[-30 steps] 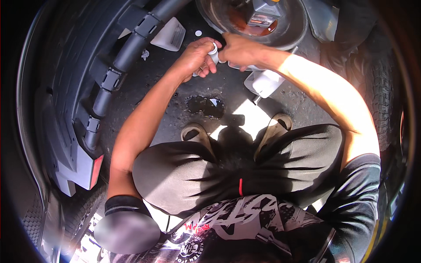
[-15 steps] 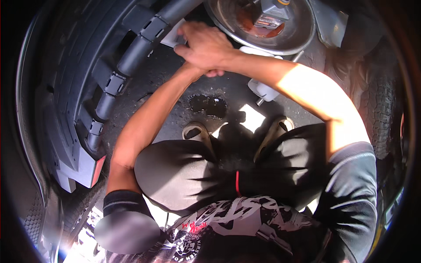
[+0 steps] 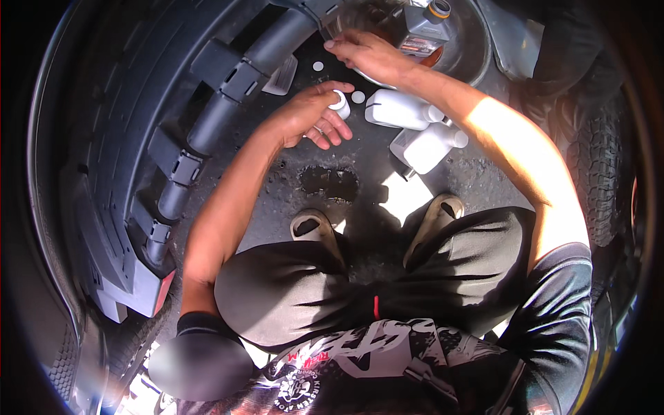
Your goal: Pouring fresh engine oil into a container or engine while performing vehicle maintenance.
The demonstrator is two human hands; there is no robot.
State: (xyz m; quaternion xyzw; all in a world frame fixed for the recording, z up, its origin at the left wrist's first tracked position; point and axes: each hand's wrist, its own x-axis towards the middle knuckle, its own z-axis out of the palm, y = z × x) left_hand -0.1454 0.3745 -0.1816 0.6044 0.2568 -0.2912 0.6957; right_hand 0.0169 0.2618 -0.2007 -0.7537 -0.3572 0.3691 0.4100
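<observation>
My left hand [image 3: 308,117] grips a white bottle cap [image 3: 339,104] between thumb and forefinger, while its other fingers stretch loosely below. To its right and farther off, my right hand [image 3: 370,55] is closed in a pinch beside the rim of a metal pan [image 3: 487,52]; whatever its fingertips hold, if anything, is too small to make out. Two small white discs, a farther disc [image 3: 318,66] and a nearer disc [image 3: 357,97], lie on the dark ground close to my hands. A white bottle [image 3: 398,109] lies under my right forearm, with a second white bottle [image 3: 425,149] against it.
An uncapped grey bottle [image 3: 425,34] stands in the pan, among reddish fluid. A grey vehicle bumper [image 3: 228,90] curves along the left, with a pale container [image 3: 282,75] beside it. A dark wet patch [image 3: 330,183] lies before my sandals. A tyre [image 3: 602,180] stands at right.
My hands, which overlapped with the right over the left, have come apart. The right has moved rightward; the left now shows the white cap. Both discs and the white bottles have come into clearer view.
</observation>
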